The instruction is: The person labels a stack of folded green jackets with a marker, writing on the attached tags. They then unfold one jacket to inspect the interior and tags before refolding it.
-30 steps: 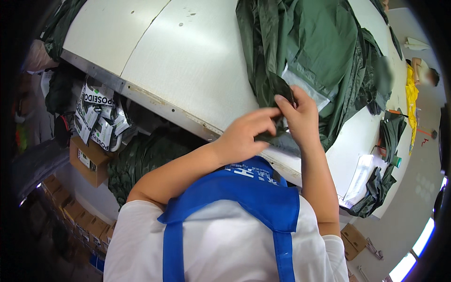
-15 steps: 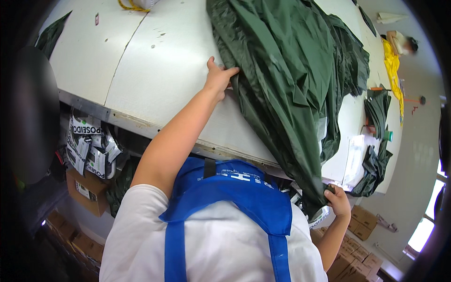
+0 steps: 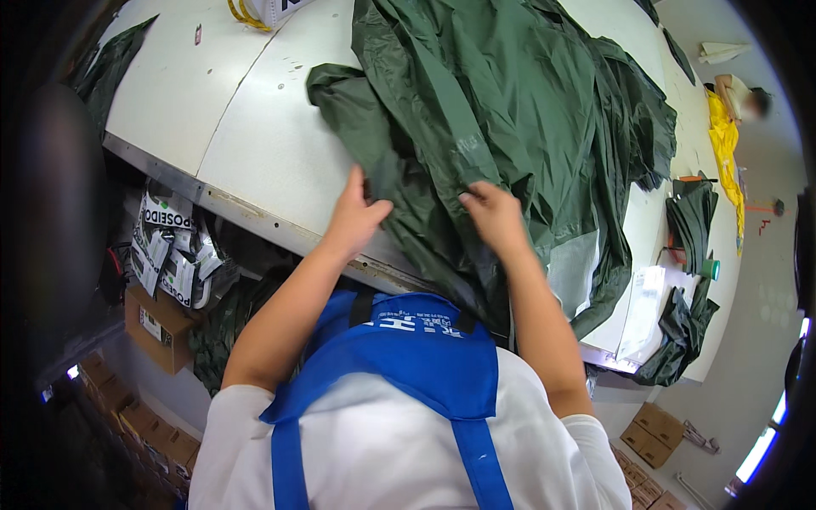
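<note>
A large dark green garment of thin, shiny cloth [image 3: 527, 110], like a raincoat, lies rumpled across the white table, its near end hanging by the front edge. A sleeve-like part [image 3: 353, 106] sticks out from it to the left. My left hand [image 3: 361, 214] is at that part's left side, thumb and forefinger spread apart with no cloth visibly gripped. Over the middle of the garment, my right hand [image 3: 495, 217] has its thumb and fingers bent together on a fold of the cloth. A pale grey patch [image 3: 574, 268] shows beside my right forearm.
The white table [image 3: 255, 157] has a metal-edged front. More green cloth pieces [image 3: 693, 217] and a white sheet [image 3: 642, 306] lie at the right. Packets [image 3: 174, 246] and a cardboard box [image 3: 157, 331] sit below at left. Another person [image 3: 735, 93] is near yellow cloth [image 3: 722, 140] at far right.
My right hand has come from the garment's lower right end up to its middle. My left hand has moved down toward me. The sleeve-like part now lies out to the left.
</note>
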Motion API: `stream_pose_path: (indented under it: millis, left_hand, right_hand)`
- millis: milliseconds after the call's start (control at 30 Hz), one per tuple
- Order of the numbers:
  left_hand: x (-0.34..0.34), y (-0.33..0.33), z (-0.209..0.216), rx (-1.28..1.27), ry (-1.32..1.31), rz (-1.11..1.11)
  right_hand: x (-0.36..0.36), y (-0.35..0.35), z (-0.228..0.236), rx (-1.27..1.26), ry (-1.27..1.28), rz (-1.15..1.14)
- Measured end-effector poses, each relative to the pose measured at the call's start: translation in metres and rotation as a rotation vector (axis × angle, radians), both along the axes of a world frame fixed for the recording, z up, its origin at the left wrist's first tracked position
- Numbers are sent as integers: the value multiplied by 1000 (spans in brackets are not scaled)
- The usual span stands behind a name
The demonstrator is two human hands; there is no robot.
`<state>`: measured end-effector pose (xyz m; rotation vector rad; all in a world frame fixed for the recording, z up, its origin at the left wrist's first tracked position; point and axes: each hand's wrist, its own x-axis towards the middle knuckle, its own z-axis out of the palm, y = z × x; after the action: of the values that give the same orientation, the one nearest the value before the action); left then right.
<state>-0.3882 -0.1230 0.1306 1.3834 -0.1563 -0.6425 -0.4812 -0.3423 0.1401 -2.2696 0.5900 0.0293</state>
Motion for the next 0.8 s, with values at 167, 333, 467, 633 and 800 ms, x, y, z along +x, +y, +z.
stream_pose_path:
  millis: [167,333,467,633,800]
  left_hand:
    - [0,92,19,-3,107,367]
    - [-16,178,-51,699,-8,495]
    - [-8,101,-10,1004,-807,471]
    - [2,-84,45,303,-967,-175]
    - [13,-223,32,507,-1217,-407]
  right_hand:
    - [-66,-126,111,552,-607,-579]
    - [-168,-200,29,217,-14,-785]
    - [-185,-157,-2,338,-12,-824]
    - [-155,-150,16,-484,-33,-513]
    - [-50,-154,31,-444,-326,-33]
